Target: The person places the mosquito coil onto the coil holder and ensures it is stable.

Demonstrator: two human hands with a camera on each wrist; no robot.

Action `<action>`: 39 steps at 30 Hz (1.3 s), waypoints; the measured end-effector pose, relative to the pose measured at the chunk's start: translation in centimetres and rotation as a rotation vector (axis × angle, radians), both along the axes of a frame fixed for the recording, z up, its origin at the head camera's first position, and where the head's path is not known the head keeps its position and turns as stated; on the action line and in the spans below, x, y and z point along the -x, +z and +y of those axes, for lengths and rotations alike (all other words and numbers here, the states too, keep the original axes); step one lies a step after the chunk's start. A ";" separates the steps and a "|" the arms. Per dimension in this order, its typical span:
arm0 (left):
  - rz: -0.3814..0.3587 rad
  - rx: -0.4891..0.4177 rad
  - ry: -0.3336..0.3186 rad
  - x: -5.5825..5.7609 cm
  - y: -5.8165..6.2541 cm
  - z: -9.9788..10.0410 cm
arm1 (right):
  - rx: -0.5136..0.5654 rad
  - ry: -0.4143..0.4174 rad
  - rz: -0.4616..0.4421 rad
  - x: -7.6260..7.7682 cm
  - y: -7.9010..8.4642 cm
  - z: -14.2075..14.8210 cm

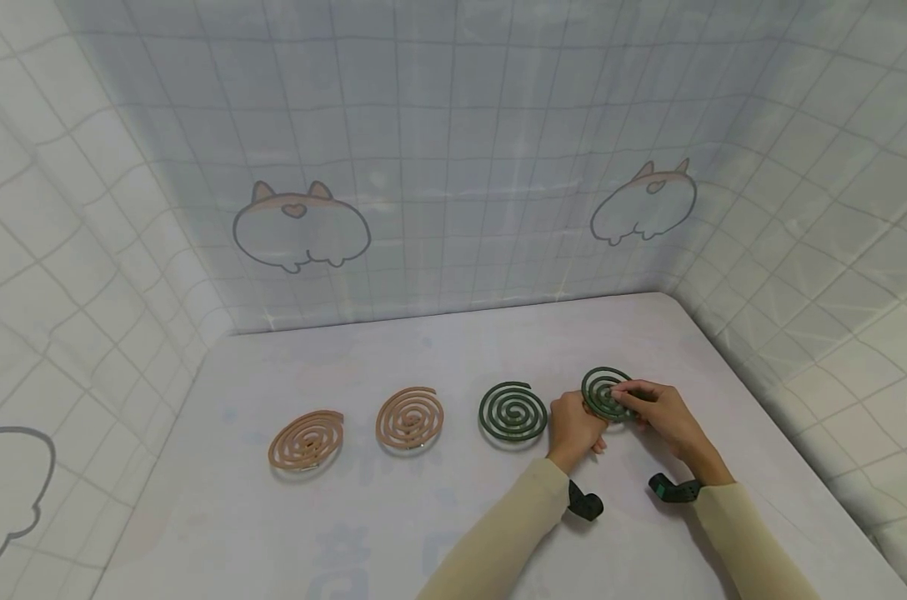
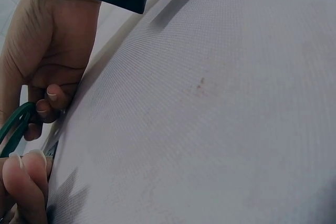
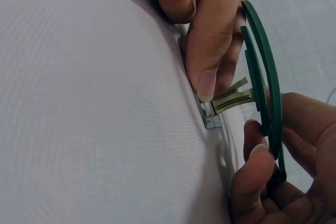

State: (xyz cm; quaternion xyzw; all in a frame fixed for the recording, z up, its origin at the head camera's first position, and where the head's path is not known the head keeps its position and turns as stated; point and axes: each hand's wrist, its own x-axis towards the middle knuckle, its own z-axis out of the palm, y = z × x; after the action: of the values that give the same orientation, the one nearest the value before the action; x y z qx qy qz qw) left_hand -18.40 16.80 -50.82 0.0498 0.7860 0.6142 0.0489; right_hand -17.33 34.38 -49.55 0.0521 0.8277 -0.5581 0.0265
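A green mosquito coil [image 1: 603, 390] is tilted up above the right part of the table. My right hand [image 1: 659, 408] grips it by the edge, with the thumb and fingers on both faces in the right wrist view. Beneath the coil is a small metal stand [image 3: 231, 100], its forked upper end meeting the coil's underside. My left hand [image 1: 573, 429] pinches the stand low down, near the tabletop. Whether the stand's tip is fully in the coil I cannot tell. Left of my left hand lies a second green coil [image 1: 513, 412].
Two brown mosquito coils [image 1: 410, 418] [image 1: 307, 440] sit farther left in the same row, each with a bit of metal glinting below. The white tabletop [image 1: 273, 533] is enclosed by grid-patterned cloth walls [image 1: 453, 167]. Each wrist wears a black camera [image 1: 674, 489].
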 end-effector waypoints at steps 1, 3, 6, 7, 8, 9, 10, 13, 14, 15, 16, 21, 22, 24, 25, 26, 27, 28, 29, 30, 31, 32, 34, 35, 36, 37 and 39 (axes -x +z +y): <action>-0.003 0.001 0.003 0.0 0.0 0.0 | 0.004 0.001 -0.005 0.0 0.1 -0.1; -0.008 0.002 0.007 0.0 0.0 0.0 | 0.011 0.003 -0.011 -0.1 0.5 -0.3; -0.015 0.002 0.013 0.1 -0.1 0.1 | 0.008 0.003 -0.016 -0.3 1.3 -0.7; -0.016 0.004 0.012 0.1 -0.2 0.1 | 0.005 0.002 -0.016 -0.3 1.5 -0.9; -0.015 0.003 0.013 0.1 -0.1 0.1 | 0.003 0.001 -0.015 -0.3 1.6 -1.0; -0.014 0.002 0.014 0.1 -0.2 0.1 | 0.000 -0.001 -0.015 -0.3 1.7 -1.0; -0.013 0.003 0.013 0.1 -0.2 0.1 | -0.002 -0.002 -0.015 -0.3 1.7 -1.0; -0.010 0.003 0.013 0.1 -0.2 0.1 | -0.004 -0.010 -0.016 -0.2 1.1 -0.8; -0.009 0.003 0.013 0.1 -0.2 0.1 | -0.006 -0.011 -0.014 -0.1 0.9 -0.6; -0.006 0.003 0.015 0.0 -0.2 0.1 | -0.010 -0.009 -0.011 -0.1 0.6 -0.5; -0.001 0.003 0.014 0.0 -0.2 0.1 | -0.014 -0.010 -0.008 0.0 0.4 -0.4; 0.016 0.000 0.015 0.0 -0.1 0.0 | -0.028 -0.003 0.005 0.1 0.0 -0.2; 0.014 0.000 0.012 0.0 -0.1 0.0 | -0.028 -0.002 0.005 0.1 0.0 -0.2; 0.011 -0.004 0.010 0.0 -0.1 0.0 | -0.029 0.001 0.003 0.1 0.0 -0.2; 0.008 -0.006 0.009 0.0 -0.1 0.0 | -0.030 0.003 0.002 0.1 0.1 -0.2; 0.003 -0.007 0.006 0.0 -0.1 0.0 | -0.030 0.006 0.002 0.2 0.1 -0.1; 0.000 -0.009 0.006 0.0 0.0 0.0 | -0.031 0.007 0.002 0.2 0.1 -0.1; -0.005 -0.011 0.004 0.0 0.0 0.0 | -0.032 0.010 0.002 0.2 0.1 -0.1; -0.007 -0.013 0.002 0.1 0.0 0.0 | -0.033 0.013 0.002 0.2 0.2 -0.1; -0.010 -0.011 0.000 0.1 0.0 0.0 | -0.031 0.016 0.003 0.2 0.2 -0.1; -0.010 -0.010 -0.003 0.1 0.0 0.0 | -0.028 0.018 0.003 0.2 0.2 -0.1; -0.009 -0.011 -0.001 0.1 0.0 0.0 | -0.027 0.021 0.005 0.2 0.2 -0.1; -0.008 -0.016 -0.004 0.1 0.0 0.0 | -0.030 0.024 0.006 0.2 0.2 -0.1; -0.008 -0.019 -0.006 0.0 0.0 0.0 | -0.033 0.025 0.006 0.2 0.2 -0.1; -0.008 -0.023 -0.008 0.0 0.0 0.0 | -0.035 0.027 0.007 0.2 0.3 -0.1; -0.008 -0.029 -0.009 0.0 0.1 -0.1 | -0.038 0.029 0.008 0.1 0.3 -0.1; -0.015 -0.039 -0.013 -0.1 0.1 -0.1 | -0.043 0.034 0.010 0.1 0.3 -0.2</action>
State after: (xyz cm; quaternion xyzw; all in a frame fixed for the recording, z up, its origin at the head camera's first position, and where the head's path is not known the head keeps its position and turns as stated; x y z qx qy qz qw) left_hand -18.34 16.69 -50.73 0.0515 0.7732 0.6294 0.0577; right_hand -17.43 34.21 -49.23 0.0358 0.8404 -0.5399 0.0305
